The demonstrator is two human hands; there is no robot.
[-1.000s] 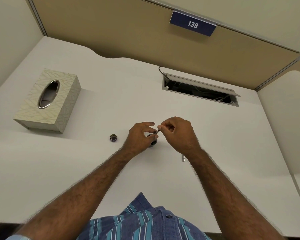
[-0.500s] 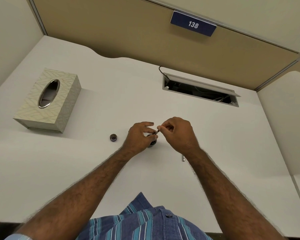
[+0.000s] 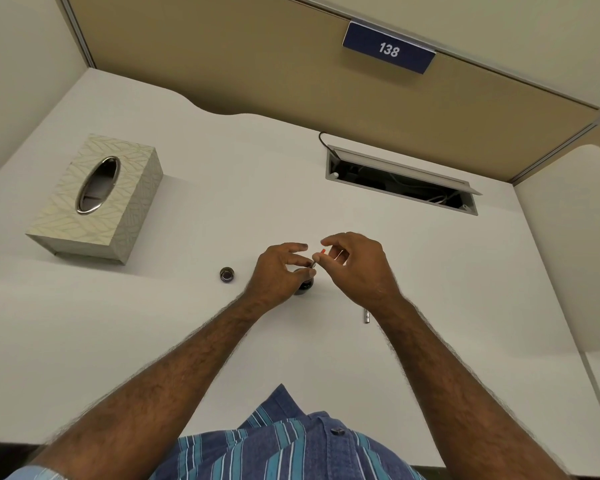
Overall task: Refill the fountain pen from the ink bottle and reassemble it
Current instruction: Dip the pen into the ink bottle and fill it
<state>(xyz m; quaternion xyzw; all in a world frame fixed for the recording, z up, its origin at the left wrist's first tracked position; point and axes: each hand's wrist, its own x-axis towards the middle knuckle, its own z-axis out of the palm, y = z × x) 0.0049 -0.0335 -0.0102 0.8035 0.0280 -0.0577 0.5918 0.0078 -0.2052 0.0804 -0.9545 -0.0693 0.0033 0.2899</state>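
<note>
On the white desk (image 3: 187, 323), the left hand (image 3: 278, 271) grips the ink bottle (image 3: 303, 287) while the right hand (image 3: 357, 268) pinches the pen part (image 3: 317, 258).

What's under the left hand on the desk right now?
Under the left hand sits the dark ink bottle, only its lower right side showing. Its mouth is covered by the fingers, so the ink level cannot be seen.

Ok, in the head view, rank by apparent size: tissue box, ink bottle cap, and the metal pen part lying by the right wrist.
1. Tissue box, by far the largest.
2. and 3. Ink bottle cap and metal pen part: both tiny and look alike; the part is partly hidden by the wrist, so no ranking.
</note>
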